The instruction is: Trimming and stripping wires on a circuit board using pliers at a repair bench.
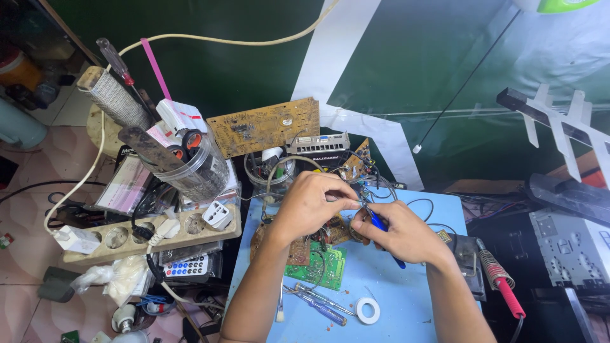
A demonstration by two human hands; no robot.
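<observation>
In the head view, we are looking down at a small blue table [394, 279] in the lower centre of the frame. Our left hand [311, 206] is closing its fingertips on thin wires [356, 204] just above a brown circuit board [337, 232]. Our right hand [397, 232] is gripping a blue-handled tool [381, 223], with the fingers wrapped around the handle and the tip pointing toward the same wires. Both hands are almost touching each other in the middle of the frame. A green circuit board [321, 267] is lying just below the left hand, partly under the brown one.

We are judging that the tool tip could slip off the thin wires, because they are loose and held only by fingertips; it could then scratch the board or prick a finger. The soldering iron with a red handle [505, 286] is resting at the lower right, near our right forearm, and an elbow move could knock it.

For packages and labels: a white roll of tape [368, 310] is lying at the bottom centre. A clear plastic jar [197, 168] with tools is standing in the upper left, with a white and red box [181, 117] behind it. A beige power strip [149, 235] is lying at the left, with a white adapter [218, 215] on it.
</observation>
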